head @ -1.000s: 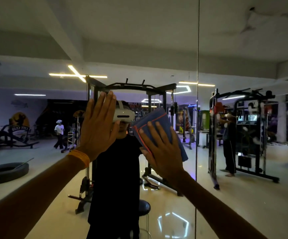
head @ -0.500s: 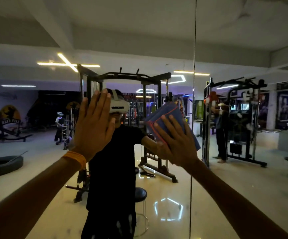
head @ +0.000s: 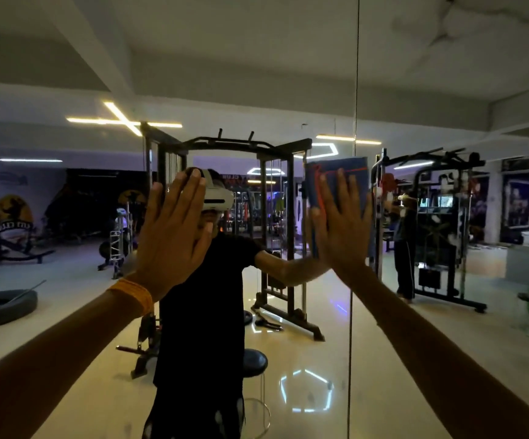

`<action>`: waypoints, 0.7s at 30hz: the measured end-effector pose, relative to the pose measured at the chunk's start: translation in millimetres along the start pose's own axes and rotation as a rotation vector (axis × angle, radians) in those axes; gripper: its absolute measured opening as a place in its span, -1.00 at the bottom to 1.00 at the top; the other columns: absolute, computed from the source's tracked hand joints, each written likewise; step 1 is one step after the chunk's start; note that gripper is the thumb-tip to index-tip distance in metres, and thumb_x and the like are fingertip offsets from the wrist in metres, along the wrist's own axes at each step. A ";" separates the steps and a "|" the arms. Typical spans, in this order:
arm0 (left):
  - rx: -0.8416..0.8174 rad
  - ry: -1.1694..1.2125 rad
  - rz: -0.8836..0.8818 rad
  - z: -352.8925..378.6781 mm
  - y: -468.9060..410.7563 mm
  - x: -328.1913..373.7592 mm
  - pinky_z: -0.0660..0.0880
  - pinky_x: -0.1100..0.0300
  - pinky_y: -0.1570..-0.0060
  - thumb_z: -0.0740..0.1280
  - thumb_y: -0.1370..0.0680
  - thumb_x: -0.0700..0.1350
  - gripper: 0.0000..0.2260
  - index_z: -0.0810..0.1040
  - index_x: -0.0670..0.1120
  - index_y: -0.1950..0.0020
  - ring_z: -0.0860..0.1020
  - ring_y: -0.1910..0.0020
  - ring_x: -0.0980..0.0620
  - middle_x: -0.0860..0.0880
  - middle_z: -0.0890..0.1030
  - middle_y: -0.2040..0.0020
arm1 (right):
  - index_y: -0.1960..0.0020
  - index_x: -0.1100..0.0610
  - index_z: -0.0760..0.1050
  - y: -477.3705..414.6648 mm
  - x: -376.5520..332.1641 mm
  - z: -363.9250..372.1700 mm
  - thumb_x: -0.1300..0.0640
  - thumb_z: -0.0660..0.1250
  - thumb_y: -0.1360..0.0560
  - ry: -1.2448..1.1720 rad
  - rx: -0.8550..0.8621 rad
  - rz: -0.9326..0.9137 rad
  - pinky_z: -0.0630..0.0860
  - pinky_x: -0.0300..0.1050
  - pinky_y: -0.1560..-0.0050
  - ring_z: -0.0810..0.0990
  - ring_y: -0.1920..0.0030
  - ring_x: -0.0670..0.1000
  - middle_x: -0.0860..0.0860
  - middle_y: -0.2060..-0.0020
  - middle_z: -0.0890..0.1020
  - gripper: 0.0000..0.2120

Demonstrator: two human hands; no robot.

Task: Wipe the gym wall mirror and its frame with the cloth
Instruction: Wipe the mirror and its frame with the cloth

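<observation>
Head view: right grip (head: 340,229) flat, fingers straight, pressing cloth (head: 352,167) onto mirror (head: 447,359); cloth upright, right edge overlapping the seam (head: 356,90), mostly left of it. Left grip (head: 171,236) open, flat on mirror well left of seam; right is nearer

right hand (head: 339,236) | cloth (head: 333,163) | slid right, nearer seam (head: 355,90), now upright

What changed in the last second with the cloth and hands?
The right hand slid the cloth rightward across the mirror, from left of the panel seam to over it. The left hand stayed flat against the mirror; the cloth stayed pressed under the right hand.
</observation>
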State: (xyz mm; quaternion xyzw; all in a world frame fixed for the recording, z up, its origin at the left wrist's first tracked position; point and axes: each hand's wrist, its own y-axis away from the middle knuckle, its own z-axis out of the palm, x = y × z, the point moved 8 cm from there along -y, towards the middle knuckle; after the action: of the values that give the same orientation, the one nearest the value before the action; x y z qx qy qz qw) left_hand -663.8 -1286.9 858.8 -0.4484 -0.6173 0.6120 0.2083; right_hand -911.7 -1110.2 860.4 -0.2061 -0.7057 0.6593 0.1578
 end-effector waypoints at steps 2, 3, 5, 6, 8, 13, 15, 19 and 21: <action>0.018 -0.006 0.004 -6.3 -5.2 -7.6 -0.02 -0.33 -0.59 0.02 -0.71 0.10 -0.39 0.10 -0.22 -0.67 -0.02 -0.68 -0.20 -0.19 0.04 -0.69 | -0.66 0.00 0.10 -24.5 5.2 -5.5 -0.23 -0.21 -0.72 0.000 0.073 0.265 0.03 0.45 -0.55 0.12 -0.64 0.20 0.13 -0.64 0.19 -0.40; 0.028 -0.013 -0.008 -10.9 -9.9 -14.9 -0.03 -0.32 -0.60 0.06 -0.69 0.08 -0.38 0.08 -0.21 -0.68 -0.04 -0.68 -0.19 -0.19 0.03 -0.69 | -0.66 0.00 0.09 -27.5 -14.8 -6.0 -0.23 -0.22 -0.72 0.002 0.089 0.276 0.05 0.46 -0.55 0.12 -0.64 0.21 0.12 -0.65 0.16 -0.40; 0.033 -0.010 -0.046 -18.6 -23.2 -31.7 -0.08 -0.28 -0.62 0.09 -0.68 0.06 -0.36 0.04 -0.19 -0.69 -0.07 -0.68 -0.18 -0.18 0.00 -0.70 | -0.67 -0.01 0.04 -18.7 -79.6 2.1 -0.21 -0.22 -0.71 -0.005 0.003 0.058 -0.13 0.34 -0.60 0.05 -0.66 0.18 0.08 -0.66 0.04 -0.41; 0.029 -0.007 -0.059 -21.4 -30.8 -40.1 -0.11 -0.25 -0.62 0.09 -0.68 0.07 -0.36 0.04 -0.19 -0.69 -0.08 -0.68 -0.17 -0.18 -0.01 -0.70 | -0.68 -0.02 0.02 -9.7 -111.2 6.4 -0.20 -0.22 -0.71 -0.002 -0.050 -0.117 -0.22 0.26 -0.61 0.03 -0.66 0.17 0.07 -0.66 0.02 -0.42; 0.026 -0.032 -0.069 -27.1 -46.0 -53.6 -0.13 -0.24 -0.62 0.07 -0.67 0.09 -0.35 0.05 -0.19 -0.69 -0.07 -0.68 -0.19 -0.19 0.01 -0.70 | -0.66 -0.01 0.08 -3.9 -138.2 6.7 -0.20 -0.19 -0.72 0.003 -0.108 -0.373 -0.24 0.21 -0.61 0.04 -0.66 0.15 0.09 -0.66 0.10 -0.43; 0.083 -0.076 -0.135 -49.3 -77.7 -82.3 -0.13 -0.24 -0.62 0.05 -0.67 0.08 -0.37 0.10 -0.21 -0.67 -0.04 -0.68 -0.21 -0.20 0.05 -0.69 | -0.67 -0.06 0.06 -110.8 -59.5 2.5 -0.22 -0.16 -0.72 0.038 0.010 -0.067 0.01 0.36 -0.60 0.04 -0.66 0.12 0.06 -0.66 0.13 -0.43; 0.088 -0.089 -0.163 -54.6 -92.7 -93.1 -0.14 -0.22 -0.62 0.03 -0.68 0.10 -0.38 0.11 -0.21 -0.67 -0.03 -0.68 -0.20 -0.20 0.06 -0.69 | -0.66 -0.04 0.06 -135.1 -42.7 -4.3 -0.17 -0.02 -0.72 0.015 0.121 0.196 0.12 0.45 -0.53 0.11 -0.65 0.17 0.11 -0.64 0.19 -0.45; 0.061 -0.109 -0.128 -50.5 -116.0 -102.2 -0.06 -0.27 -0.61 -0.05 -0.67 0.15 -0.35 0.11 -0.22 -0.66 0.02 -0.67 -0.23 -0.23 0.11 -0.67 | -0.68 -0.03 0.02 -109.3 -143.5 3.7 -0.15 -0.06 -0.71 0.006 0.037 -0.135 -0.08 0.31 -0.60 0.00 -0.67 0.14 0.06 -0.67 0.05 -0.43; 0.065 -0.129 -0.130 -47.4 -116.8 -102.8 -0.05 -0.28 -0.61 -0.06 -0.67 0.16 -0.34 0.09 -0.22 -0.67 0.00 -0.67 -0.22 -0.22 0.09 -0.68 | -0.68 -0.03 0.06 -98.8 -171.3 2.8 -0.15 -0.07 -0.72 0.020 -0.021 -0.413 -0.11 0.27 -0.62 -0.02 -0.67 0.11 0.05 -0.67 0.08 -0.44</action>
State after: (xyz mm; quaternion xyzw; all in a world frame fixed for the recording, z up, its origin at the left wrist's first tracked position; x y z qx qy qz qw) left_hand -607.9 -1325.4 1006.6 -0.3599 -0.6373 0.6444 0.2217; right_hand -773.0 -1202.6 966.9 -0.0654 -0.7380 0.6035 0.2946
